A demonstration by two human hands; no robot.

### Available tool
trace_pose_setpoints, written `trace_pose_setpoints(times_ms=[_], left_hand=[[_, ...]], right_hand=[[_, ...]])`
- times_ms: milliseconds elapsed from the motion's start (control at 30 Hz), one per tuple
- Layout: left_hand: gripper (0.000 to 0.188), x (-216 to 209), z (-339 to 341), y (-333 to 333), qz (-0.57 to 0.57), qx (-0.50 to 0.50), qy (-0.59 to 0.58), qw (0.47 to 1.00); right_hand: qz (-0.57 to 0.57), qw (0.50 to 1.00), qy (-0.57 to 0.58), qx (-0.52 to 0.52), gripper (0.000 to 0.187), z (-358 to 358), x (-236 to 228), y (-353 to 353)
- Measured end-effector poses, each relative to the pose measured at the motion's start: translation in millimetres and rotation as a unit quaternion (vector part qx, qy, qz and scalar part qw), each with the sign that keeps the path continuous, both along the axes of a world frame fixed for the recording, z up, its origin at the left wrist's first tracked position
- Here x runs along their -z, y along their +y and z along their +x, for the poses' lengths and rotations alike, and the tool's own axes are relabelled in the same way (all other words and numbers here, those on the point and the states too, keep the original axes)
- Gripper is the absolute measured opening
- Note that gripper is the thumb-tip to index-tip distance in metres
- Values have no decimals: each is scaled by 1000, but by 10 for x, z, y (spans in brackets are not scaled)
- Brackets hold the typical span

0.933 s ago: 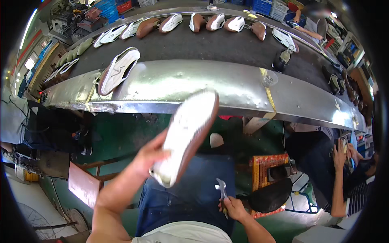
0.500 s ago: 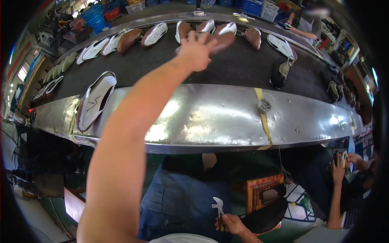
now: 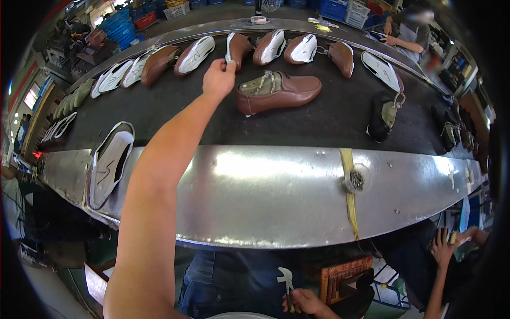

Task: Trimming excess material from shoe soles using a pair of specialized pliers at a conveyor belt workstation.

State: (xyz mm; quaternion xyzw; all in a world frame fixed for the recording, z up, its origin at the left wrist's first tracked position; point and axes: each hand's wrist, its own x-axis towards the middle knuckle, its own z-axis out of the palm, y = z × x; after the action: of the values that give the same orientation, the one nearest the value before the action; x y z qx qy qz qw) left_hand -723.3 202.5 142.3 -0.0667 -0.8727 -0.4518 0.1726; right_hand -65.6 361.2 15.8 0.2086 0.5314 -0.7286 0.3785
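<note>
My left hand (image 3: pixel 219 77) reaches over the dark belt with its fingers closed at the near end of a brown shoe (image 3: pixel 239 48) with a white edge. Just right of that hand, another brown shoe (image 3: pixel 292 91) lies by itself, an olive last with a cord loop showing in its opening. Low in the view, my right hand (image 3: pixel 308 303) grips lasting pincers (image 3: pixel 286 277), their silver head pointing up above my lap.
Several shoes with white undersides (image 3: pixel 195 56) line the belt's far side. One shoe (image 3: pixel 110 165) rests on the metal ledge (image 3: pixel 265 196) at left. A cup of small nails (image 3: pixel 356 181) stands on the ledge. A black shoe (image 3: pixel 382 114) lies right; co-worker's hands (image 3: pixel 443 247) are lower right.
My left hand has let go of the brown shoe that was blurred under it, and moved left to another shoe. The view has shifted; the right hand still holds the pincers.
</note>
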Motion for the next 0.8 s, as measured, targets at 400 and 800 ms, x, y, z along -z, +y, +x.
trace_pose_setpoints(times_ms=[400,800], left_hand=[[90,113,-916,571,-199,-127,-168,957],[42,462,-893,-503,-130,16,-15,991]], right_hand=[[11,995,-85,50,51,-659,-126,54],[7,992,-129,4,43,-821,285,-59]])
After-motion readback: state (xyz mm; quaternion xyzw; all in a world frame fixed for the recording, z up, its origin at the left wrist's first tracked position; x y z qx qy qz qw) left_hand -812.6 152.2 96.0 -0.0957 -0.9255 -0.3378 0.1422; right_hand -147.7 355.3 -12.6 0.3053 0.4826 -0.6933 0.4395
